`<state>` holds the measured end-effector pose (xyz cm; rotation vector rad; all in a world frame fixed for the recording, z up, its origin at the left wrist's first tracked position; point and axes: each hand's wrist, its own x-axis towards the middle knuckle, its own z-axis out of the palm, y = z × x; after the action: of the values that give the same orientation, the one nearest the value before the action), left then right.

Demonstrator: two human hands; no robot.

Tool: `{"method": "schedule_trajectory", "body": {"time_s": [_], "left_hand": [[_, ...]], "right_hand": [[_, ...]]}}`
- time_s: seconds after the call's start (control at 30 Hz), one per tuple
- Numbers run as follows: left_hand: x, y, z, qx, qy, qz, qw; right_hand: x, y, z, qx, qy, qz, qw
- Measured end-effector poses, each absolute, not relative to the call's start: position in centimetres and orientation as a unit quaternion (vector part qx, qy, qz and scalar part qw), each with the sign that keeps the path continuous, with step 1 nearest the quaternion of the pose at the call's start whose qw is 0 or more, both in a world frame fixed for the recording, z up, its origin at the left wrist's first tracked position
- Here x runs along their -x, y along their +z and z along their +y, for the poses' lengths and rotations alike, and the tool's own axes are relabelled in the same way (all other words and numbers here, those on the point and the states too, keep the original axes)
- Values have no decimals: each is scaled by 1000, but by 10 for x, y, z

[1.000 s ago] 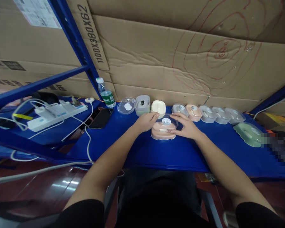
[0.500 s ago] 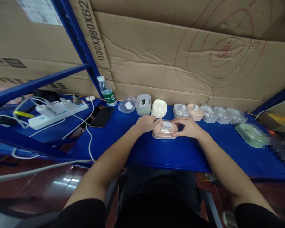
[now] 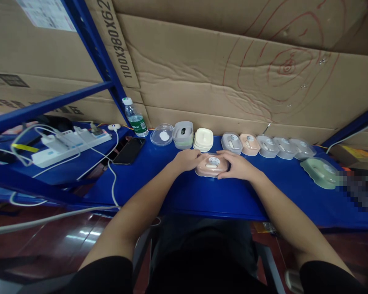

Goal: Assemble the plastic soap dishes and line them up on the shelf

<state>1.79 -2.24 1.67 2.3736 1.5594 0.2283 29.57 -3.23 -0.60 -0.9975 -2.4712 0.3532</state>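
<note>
A pink lidded box (image 3: 211,168) with a clear cover, a round label and a small pale tab sits on the blue tabletop before me. My left hand (image 3: 187,160) is closed at its back left corner, thumb along the top edge. My right hand (image 3: 237,165) grips the right side, fingers at the back corner and thumb at the front. Behind my left hand stand stacked cream square pieces (image 3: 203,139) and a grey and green container (image 3: 183,135) with a dark opening on top.
Along the back stand a clear round lid (image 3: 162,134), a water bottle (image 3: 137,118), and several lidded boxes, one grey (image 3: 231,143), one pink (image 3: 249,144). At right lies a green box (image 3: 319,173). A phone (image 3: 129,151), power strip (image 3: 70,146) and cables occupy the left.
My right hand has shifted slightly left, its thumb now further over the pink box's front edge. My left hand stays at the back left corner. The whole view has shifted a little.
</note>
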Motion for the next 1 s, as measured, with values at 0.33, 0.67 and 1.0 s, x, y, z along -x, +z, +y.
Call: {"method": "schedule_trajectory", "body": {"time_s": [0.33, 0.67, 1.0], "left_hand": [[-19, 1, -16, -815, 94, 548, 162], [-19, 2, -7, -732, 356, 495, 303], [9, 20, -3, -708, 411, 570, 74]], "right_hand": [[-295, 0, -36, 396, 77, -888, 221], [-259, 16, -65, 305, -3, -931, 202], [-284, 21, -60, 340, -15, -917, 207]]}}
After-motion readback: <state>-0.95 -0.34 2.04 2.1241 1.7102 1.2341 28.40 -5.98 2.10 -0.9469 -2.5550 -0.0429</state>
